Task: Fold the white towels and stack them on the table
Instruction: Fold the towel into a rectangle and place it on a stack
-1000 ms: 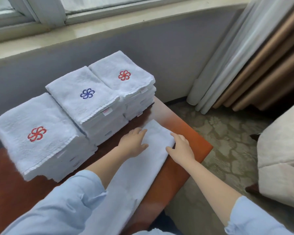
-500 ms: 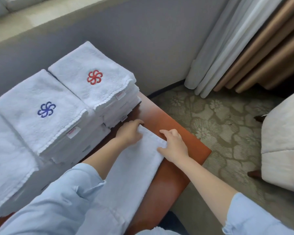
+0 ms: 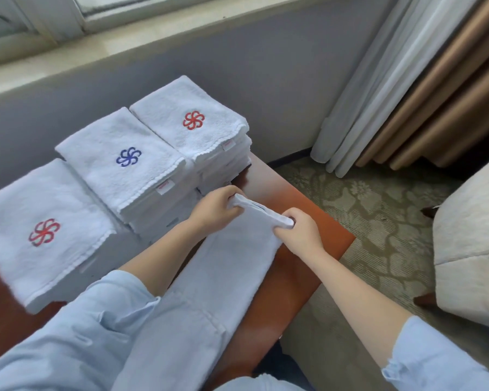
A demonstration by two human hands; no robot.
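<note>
Beside the three folded stacks [image 3: 124, 165], both hands, left [image 3: 215, 210] and right [image 3: 299, 230], grip the towel's [image 3: 226, 277] far edge, lifting it off the bench [image 3: 294, 277].

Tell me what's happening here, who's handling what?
A person is folding a long white towel that lies on the wooden table. The left hand and right hand each grip one far corner of it. Three stacks of folded towels stand beside it, on the person's left.

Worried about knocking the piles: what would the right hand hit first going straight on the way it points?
The right hand would probably meet the far towel stack; depth unclear.
</note>
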